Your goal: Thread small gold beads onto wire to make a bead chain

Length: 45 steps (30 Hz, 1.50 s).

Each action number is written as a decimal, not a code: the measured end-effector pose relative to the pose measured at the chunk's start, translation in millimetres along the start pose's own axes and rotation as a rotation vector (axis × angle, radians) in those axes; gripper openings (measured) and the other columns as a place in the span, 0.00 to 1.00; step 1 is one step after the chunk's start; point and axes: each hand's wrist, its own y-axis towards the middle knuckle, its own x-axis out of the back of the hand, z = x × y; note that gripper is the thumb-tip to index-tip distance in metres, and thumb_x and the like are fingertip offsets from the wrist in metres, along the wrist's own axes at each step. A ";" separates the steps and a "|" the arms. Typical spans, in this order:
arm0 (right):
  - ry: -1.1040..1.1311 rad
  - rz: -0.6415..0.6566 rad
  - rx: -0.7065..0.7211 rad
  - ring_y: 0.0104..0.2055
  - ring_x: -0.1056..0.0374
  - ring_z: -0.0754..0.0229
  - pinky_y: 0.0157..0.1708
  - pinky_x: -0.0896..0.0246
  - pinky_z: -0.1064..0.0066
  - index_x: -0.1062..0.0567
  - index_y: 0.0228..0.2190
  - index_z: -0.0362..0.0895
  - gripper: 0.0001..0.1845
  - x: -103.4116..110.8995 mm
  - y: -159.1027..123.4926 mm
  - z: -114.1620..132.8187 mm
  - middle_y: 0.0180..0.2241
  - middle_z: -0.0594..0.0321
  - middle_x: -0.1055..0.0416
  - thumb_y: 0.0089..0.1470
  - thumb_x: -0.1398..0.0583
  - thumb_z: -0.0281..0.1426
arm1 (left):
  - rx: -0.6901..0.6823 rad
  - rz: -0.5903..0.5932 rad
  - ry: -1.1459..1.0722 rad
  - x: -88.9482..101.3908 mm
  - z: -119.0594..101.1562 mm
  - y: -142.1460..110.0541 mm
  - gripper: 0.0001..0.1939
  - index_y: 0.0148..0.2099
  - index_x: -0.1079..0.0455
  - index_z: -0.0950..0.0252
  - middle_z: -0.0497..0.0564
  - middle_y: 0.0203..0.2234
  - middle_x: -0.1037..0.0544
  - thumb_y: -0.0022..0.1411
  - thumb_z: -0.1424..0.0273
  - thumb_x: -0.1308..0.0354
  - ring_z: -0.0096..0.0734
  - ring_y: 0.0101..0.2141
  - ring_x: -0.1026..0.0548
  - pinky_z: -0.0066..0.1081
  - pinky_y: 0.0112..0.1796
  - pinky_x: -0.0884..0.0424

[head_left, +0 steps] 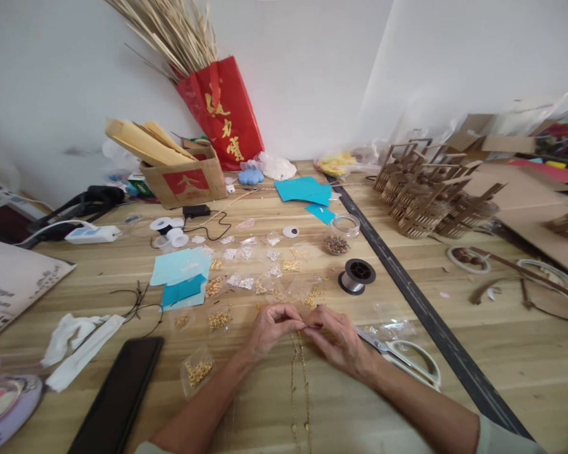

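Observation:
My left hand [275,326] and my right hand [334,336] meet at the middle of the table, fingertips pinched close together. A thin gold chain [294,378] hangs down from between them in two strands, with small gold beads or charms along it. Both hands appear closed on its upper end; the exact spot between the fingertips is too small to make out. Just beyond my fingers lies a scatter of tiny gold beads [312,295]. Scissors with pale handles [409,359] lie beside my right forearm, partly hidden by it.
Small bags of gold findings [219,320] and clear pieces [240,281] spread beyond my left hand. A wire spool [357,275] stands to the right, near a dish of beads [336,244]. A black phone [118,397] lies at left. Small wooden baskets [421,202] stand at the back right.

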 end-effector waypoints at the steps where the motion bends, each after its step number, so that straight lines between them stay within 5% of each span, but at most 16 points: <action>1: 0.003 0.004 -0.003 0.30 0.35 0.63 0.29 0.40 0.73 0.32 0.35 0.45 0.03 0.0 0.0 0.1 0.29 0.62 0.31 0.61 0.45 0.29 | 0.000 -0.002 0.006 0.0 -0.2 -0.1 0.13 0.23 0.26 0.68 0.49 0.21 0.26 0.45 0.63 0.32 0.29 0.27 0.31 0.27 0.32 0.36; 19: 0.026 0.010 -0.036 0.31 0.36 0.60 0.30 0.41 0.69 0.35 0.30 0.45 0.03 5.0 -2.3 -0.3 0.28 0.61 0.34 0.56 0.46 0.28 | 0.002 -0.052 0.002 1.4 3.9 1.5 0.12 0.23 0.27 0.68 0.47 0.20 0.27 0.46 0.65 0.32 0.26 0.24 0.33 0.26 0.29 0.38; 33: 0.224 -0.245 -0.447 0.23 0.44 0.64 0.25 0.48 0.71 0.40 0.18 0.45 0.26 11.9 2.5 -7.5 0.19 0.67 0.43 0.64 0.55 0.41 | -0.023 -0.072 -0.004 -0.1 1.7 2.0 0.12 0.23 0.29 0.68 0.48 0.21 0.27 0.46 0.65 0.32 0.27 0.25 0.32 0.26 0.30 0.36; 45: 0.254 -0.245 -0.546 0.21 0.43 0.66 0.19 0.48 0.76 0.32 0.30 0.43 0.14 9.6 6.9 -5.3 0.18 0.68 0.40 0.58 0.46 0.40 | -0.014 -0.074 0.006 -0.4 -0.3 1.6 0.12 0.23 0.29 0.68 0.47 0.20 0.28 0.46 0.65 0.32 0.26 0.25 0.33 0.26 0.30 0.37</action>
